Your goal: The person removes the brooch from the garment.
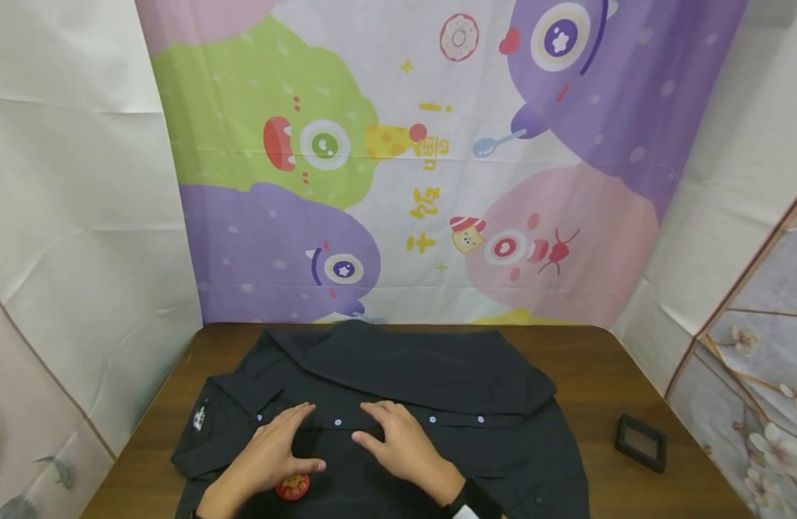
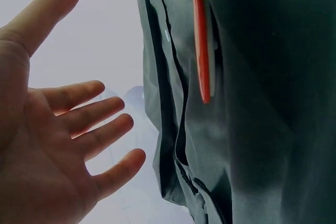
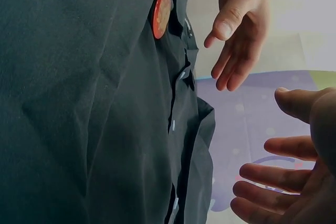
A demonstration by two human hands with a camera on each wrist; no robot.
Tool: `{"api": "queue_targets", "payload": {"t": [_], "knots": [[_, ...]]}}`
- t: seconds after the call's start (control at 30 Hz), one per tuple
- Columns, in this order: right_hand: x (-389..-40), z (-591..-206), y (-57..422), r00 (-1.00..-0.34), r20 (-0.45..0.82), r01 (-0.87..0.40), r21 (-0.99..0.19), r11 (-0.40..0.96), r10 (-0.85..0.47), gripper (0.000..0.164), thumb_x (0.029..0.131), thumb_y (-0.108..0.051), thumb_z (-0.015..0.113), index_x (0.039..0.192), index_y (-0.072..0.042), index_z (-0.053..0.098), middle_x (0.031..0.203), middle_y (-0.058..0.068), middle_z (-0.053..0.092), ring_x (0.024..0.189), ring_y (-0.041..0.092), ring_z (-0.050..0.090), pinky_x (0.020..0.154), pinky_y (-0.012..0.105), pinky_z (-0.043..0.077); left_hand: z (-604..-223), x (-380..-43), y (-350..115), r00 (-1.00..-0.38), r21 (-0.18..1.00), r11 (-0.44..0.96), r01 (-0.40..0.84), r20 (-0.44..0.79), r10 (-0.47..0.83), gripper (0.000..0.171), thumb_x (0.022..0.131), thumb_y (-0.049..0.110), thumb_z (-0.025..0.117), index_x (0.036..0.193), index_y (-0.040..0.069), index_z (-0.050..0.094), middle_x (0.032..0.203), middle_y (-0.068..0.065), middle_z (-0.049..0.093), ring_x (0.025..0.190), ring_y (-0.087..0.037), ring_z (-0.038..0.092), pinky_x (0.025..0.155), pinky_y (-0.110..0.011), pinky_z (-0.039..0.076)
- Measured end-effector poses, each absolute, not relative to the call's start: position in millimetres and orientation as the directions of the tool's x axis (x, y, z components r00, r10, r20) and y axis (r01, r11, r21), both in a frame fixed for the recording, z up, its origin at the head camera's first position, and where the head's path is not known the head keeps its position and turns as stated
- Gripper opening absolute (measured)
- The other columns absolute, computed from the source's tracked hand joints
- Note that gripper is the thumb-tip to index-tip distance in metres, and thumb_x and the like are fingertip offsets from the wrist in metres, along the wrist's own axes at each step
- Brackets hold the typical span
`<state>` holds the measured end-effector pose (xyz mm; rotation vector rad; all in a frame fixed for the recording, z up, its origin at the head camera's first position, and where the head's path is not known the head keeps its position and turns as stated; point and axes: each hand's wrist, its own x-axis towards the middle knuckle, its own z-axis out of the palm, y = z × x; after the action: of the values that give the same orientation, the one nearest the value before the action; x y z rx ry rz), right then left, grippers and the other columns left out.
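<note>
A black button-up shirt [image 1: 476, 461] lies spread on the wooden table, its collar toward the far edge and a row of small white buttons across it. Just above the cloth is my left hand [image 1: 268, 450], fingers extended and thumb apart, holding nothing. A round red badge [image 1: 293, 488] rests on the shirt beside that hand's thumb; the left wrist view shows the badge [image 2: 201, 40] edge-on. My right hand [image 1: 401, 447] is held over the shirt's middle, fingers spread and nothing in its grasp. Both palms show some distance from the cloth in the wrist views.
A small black rectangular frame [image 1: 641, 442] sits on the table [image 1: 586, 360] to the right of the shirt. Behind the table's far edge hangs a cartoon-printed cloth [image 1: 404, 288], with pale fabric walls on both sides.
</note>
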<state>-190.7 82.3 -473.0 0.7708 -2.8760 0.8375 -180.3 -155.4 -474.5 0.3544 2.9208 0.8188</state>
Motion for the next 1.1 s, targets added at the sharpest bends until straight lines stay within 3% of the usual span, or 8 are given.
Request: {"api": "queue_targets", "payload": {"t": [1.1], "knots": [[-190.4,-480.5,68.1,-0.849,0.199,-0.521,-0.468,0.713,-0.490,0.050,0.095,-0.045,0.059,0.131,-0.011,0.061,0.123,0.004,0.065,0.105,0.016,0.059,0.091,0.035,0.051,-482.0,-174.9,-163.9,-0.947,0.582,0.785,0.210,-0.081,0.312,0.092,0.066,0.044,0.087,0.140,0.005,0.048,0.146,-0.018,0.047,0.137,-0.046,0.038,0.103,-0.072,0.027]]}}
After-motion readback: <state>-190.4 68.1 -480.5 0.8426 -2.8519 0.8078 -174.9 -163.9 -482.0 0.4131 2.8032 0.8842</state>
